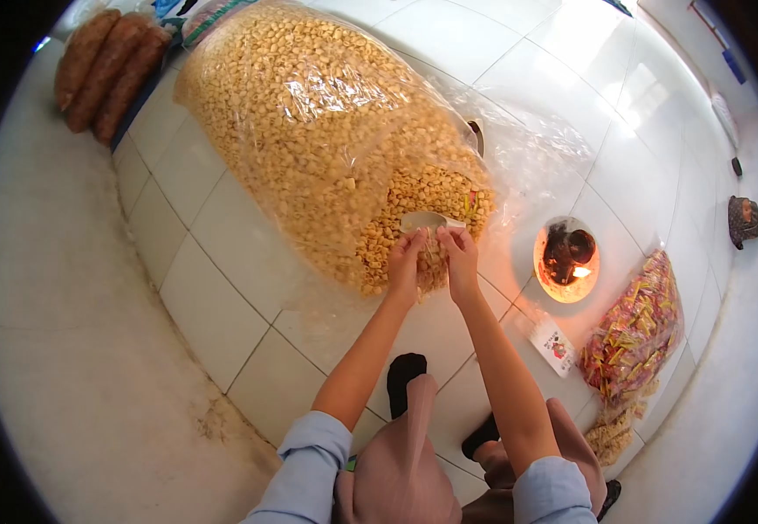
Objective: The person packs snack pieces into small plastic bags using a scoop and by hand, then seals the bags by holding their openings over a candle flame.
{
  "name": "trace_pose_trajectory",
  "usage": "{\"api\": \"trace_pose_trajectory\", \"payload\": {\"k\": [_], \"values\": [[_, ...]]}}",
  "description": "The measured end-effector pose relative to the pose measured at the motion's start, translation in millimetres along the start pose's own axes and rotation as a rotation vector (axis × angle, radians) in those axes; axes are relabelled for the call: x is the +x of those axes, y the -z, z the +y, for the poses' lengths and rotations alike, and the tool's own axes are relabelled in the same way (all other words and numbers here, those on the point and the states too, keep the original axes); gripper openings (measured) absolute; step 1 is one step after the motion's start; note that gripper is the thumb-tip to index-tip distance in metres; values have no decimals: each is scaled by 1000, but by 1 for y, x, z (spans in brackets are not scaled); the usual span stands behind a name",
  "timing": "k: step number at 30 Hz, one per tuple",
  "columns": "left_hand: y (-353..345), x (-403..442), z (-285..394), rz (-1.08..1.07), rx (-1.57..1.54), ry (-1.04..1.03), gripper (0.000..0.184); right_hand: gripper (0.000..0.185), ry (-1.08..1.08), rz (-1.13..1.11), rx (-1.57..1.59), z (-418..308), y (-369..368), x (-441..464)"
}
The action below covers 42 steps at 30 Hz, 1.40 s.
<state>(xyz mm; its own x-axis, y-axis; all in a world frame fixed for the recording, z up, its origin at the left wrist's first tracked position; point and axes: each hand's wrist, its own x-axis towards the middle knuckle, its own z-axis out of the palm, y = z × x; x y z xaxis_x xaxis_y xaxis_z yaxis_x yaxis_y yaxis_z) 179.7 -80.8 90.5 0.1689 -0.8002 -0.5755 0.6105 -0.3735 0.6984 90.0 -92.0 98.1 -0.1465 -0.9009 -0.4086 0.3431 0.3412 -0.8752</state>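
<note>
My left hand (407,258) and my right hand (458,253) are close together, each pinching the top of a small clear plastic bag (432,267) with yellow snack pieces in it. Just beyond my fingers a pale scoop (425,221) rests on the loose snack pieces (385,236). These spill toward the mouth of a very large clear sack (309,105) lying on its side. A few small red and yellow sachets (469,204) lie among the pieces on the right. My fingers partly cover the small bag's top edge.
Right of my hands, a small flame (581,272) burns by a dark, sooty pot on a plate (543,281). Farther right are printed plastic bags (555,348) and a clear bag of colourful sachets (632,327). Filled brown-red bags (108,70) stand far left, near a wall (56,288).
</note>
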Motion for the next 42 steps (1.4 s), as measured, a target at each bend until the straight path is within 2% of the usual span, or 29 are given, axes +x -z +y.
{"api": "trace_pose_trajectory", "payload": {"k": [3, 4, 6, 13, 15, 18, 22, 25, 26, 27, 32, 35, 36, 38, 42], "values": [[-7, -8, 11, -104, 46, -65, 20, 13, 113, -90, 34, -24, 2, -10], [-14, -13, 16, -138, 44, -127, 16, 13, 124, -81, 27, -37, 4, -14], [-29, -24, 25, -196, 36, -190, 13, 14, 200, -211, -92, -63, 8, -24], [-100, -88, 70, -428, -5, -354, 11, 10, 507, -145, -54, -165, 16, -77], [-128, -118, 87, -489, -28, -425, 12, 9, 586, -109, -129, -205, 25, -103], [-167, -183, 121, -654, -33, -336, 23, 10, 773, -35, -141, -257, 37, -142], [-200, -245, 134, -697, 71, -419, 17, 11, 910, 46, -125, -304, 64, -194], [-212, -273, 126, -729, 126, -536, 14, 13, 943, 76, -87, -313, 83, -223], [-217, -282, 121, -714, 91, -581, 14, 14, 900, 70, 15, -313, 88, -231], [-219, -287, 115, -732, 101, -596, 14, 15, 853, 65, 119, -310, 93, -236], [-221, -303, 83, -770, 155, -588, 16, 14, 855, 129, 203, -282, 131, -244], [-217, -293, 68, -817, 184, -521, 16, 12, 882, 220, 114, -277, 142, -249], [-216, -290, 69, -853, 221, -560, 15, 10, 855, 251, 47, -279, 144, -254], [-216, -289, 71, -898, 242, -651, 15, 9, 865, 255, 46, -278, 145, -253], [-214, -282, 69, -856, 284, -647, 16, 9, 900, 198, 31, -277, 149, -243]]}}
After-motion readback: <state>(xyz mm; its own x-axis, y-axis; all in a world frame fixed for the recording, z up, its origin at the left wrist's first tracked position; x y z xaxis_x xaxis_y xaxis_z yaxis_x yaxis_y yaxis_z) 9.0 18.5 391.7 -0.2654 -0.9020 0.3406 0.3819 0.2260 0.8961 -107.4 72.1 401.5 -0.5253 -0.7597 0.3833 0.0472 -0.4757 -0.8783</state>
